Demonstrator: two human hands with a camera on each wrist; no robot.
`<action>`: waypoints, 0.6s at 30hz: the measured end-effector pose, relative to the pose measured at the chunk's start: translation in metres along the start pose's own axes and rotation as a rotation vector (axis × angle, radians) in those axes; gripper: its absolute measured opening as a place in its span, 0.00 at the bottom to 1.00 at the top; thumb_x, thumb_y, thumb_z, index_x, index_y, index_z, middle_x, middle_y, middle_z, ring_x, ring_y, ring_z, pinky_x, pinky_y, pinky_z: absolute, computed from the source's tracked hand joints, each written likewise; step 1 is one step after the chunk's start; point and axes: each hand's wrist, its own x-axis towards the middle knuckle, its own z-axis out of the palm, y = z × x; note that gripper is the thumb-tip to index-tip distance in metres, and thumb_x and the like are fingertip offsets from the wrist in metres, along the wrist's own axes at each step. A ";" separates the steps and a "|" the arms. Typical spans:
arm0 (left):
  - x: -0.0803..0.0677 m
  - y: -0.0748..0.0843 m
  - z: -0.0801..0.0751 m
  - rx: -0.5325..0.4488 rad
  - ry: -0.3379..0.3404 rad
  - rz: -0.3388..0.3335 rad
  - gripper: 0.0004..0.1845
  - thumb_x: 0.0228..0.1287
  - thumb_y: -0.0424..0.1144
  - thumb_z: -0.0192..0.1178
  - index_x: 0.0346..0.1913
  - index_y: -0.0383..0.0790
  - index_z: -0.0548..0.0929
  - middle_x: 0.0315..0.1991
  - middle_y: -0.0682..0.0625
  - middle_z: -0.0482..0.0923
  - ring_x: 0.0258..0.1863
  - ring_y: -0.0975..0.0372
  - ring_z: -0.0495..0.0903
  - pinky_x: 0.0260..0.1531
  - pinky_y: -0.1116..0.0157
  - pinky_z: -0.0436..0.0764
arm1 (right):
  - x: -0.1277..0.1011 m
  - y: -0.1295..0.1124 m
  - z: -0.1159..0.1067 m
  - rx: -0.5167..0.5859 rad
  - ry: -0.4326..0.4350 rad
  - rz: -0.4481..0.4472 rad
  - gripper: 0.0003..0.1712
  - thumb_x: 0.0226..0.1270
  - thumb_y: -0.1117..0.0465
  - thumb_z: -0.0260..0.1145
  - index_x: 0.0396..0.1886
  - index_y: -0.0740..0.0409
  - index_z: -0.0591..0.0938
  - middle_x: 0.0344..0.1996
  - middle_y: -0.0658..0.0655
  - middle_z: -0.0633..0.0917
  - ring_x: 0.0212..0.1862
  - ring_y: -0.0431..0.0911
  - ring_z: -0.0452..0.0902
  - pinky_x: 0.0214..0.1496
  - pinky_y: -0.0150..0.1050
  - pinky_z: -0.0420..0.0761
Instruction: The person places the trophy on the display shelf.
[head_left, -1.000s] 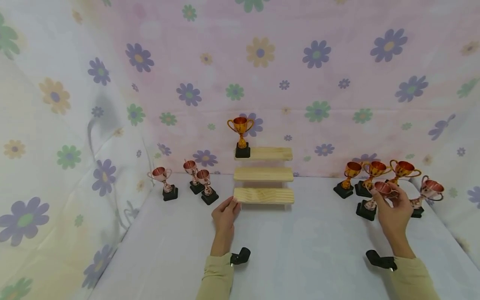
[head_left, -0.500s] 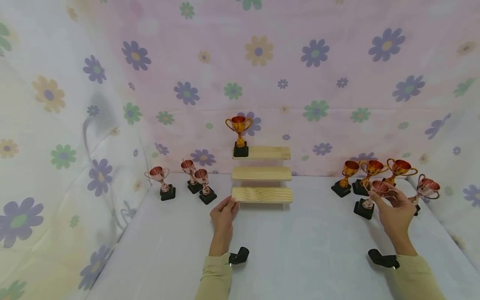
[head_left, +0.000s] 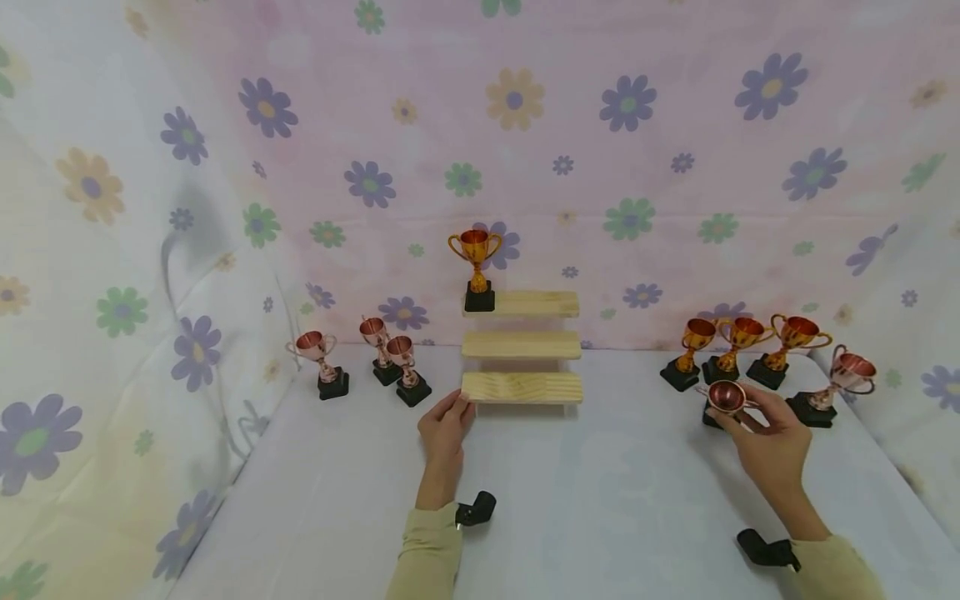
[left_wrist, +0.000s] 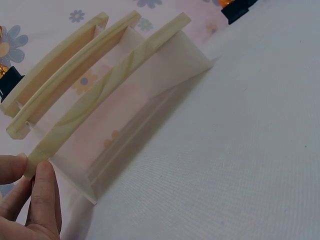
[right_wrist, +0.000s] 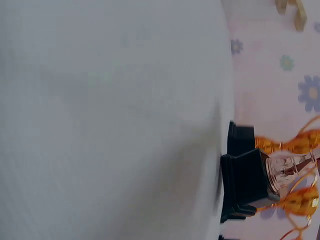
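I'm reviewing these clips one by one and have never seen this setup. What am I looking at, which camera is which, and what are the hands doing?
A person works with bare hands and wears three cameras. The wide picture comes from the head; the two close-ups come from the wrists. On the white table stands a three-step wooden stand with one gold trophy on its top step. Three rose-coloured trophies stand to the left, and three gold trophies plus one rose-coloured trophy to the right. The left hand pinches the bottom step's corner, as the left wrist view shows. The right hand holds a tilted rose-coloured trophy by its cup. The right wrist view is blurred.
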 end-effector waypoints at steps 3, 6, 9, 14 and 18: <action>0.000 0.001 0.000 -0.002 -0.001 -0.003 0.16 0.69 0.25 0.62 0.57 0.21 0.80 0.49 0.36 0.80 0.40 0.62 0.85 0.46 0.68 0.87 | -0.003 -0.004 0.008 0.036 -0.053 -0.045 0.35 0.35 0.93 0.73 0.50 0.77 0.84 0.43 0.42 0.86 0.46 0.31 0.81 0.46 0.22 0.82; 0.000 0.001 -0.001 -0.001 -0.008 -0.006 0.16 0.69 0.25 0.62 0.57 0.21 0.80 0.49 0.37 0.80 0.40 0.62 0.85 0.46 0.68 0.87 | -0.004 -0.008 0.016 0.046 -0.097 -0.041 0.36 0.34 0.92 0.75 0.51 0.76 0.84 0.43 0.41 0.84 0.46 0.31 0.81 0.46 0.22 0.82; 0.001 0.001 -0.001 0.000 -0.010 -0.006 0.16 0.69 0.26 0.62 0.58 0.22 0.81 0.50 0.36 0.80 0.40 0.62 0.85 0.47 0.67 0.87 | 0.001 -0.021 0.025 0.053 -0.134 -0.034 0.36 0.35 0.91 0.75 0.52 0.74 0.85 0.44 0.38 0.83 0.46 0.31 0.81 0.46 0.23 0.82; 0.002 0.001 -0.001 -0.003 -0.003 -0.009 0.16 0.69 0.26 0.62 0.57 0.23 0.81 0.51 0.35 0.80 0.40 0.62 0.85 0.47 0.68 0.87 | 0.017 -0.042 0.044 0.107 -0.169 -0.058 0.35 0.36 0.90 0.76 0.52 0.75 0.85 0.45 0.38 0.84 0.46 0.32 0.82 0.46 0.24 0.83; 0.001 0.002 0.000 -0.002 -0.001 -0.008 0.16 0.69 0.26 0.62 0.57 0.22 0.81 0.51 0.35 0.80 0.40 0.62 0.85 0.47 0.68 0.87 | 0.028 -0.053 0.061 0.168 -0.191 -0.064 0.35 0.38 0.89 0.76 0.53 0.74 0.84 0.46 0.39 0.85 0.45 0.32 0.83 0.47 0.23 0.83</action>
